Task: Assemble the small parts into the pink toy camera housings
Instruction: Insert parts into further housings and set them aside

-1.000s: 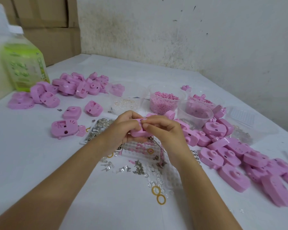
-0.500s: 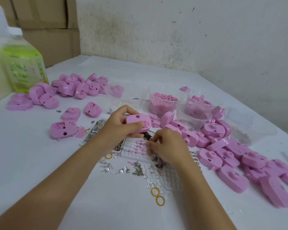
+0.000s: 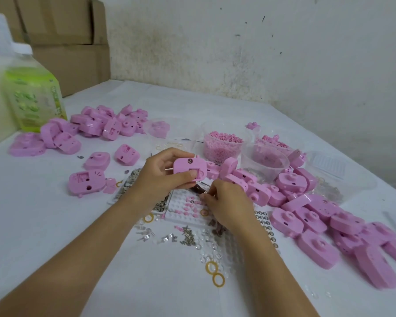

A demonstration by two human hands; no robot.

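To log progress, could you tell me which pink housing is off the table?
The housing gripped by the left hand, held above the white tray; the others lie loose, unheld.

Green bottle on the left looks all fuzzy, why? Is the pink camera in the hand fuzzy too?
Head view: the green bottle sits at the frame's edge, smeared and soft, likely from wide-angle stretch or head motion; the pink camera housing in the left hand, near the middle, looks fairly sharp.

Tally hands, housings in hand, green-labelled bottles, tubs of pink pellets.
Bare hands: 2, left hand, right hand
Pink plastic toy camera housing, gripped by left hand: 1
Green-labelled clear plastic bottle, white cap: 1
Clear round plastic tub of pink pellets: 1
Total: 5
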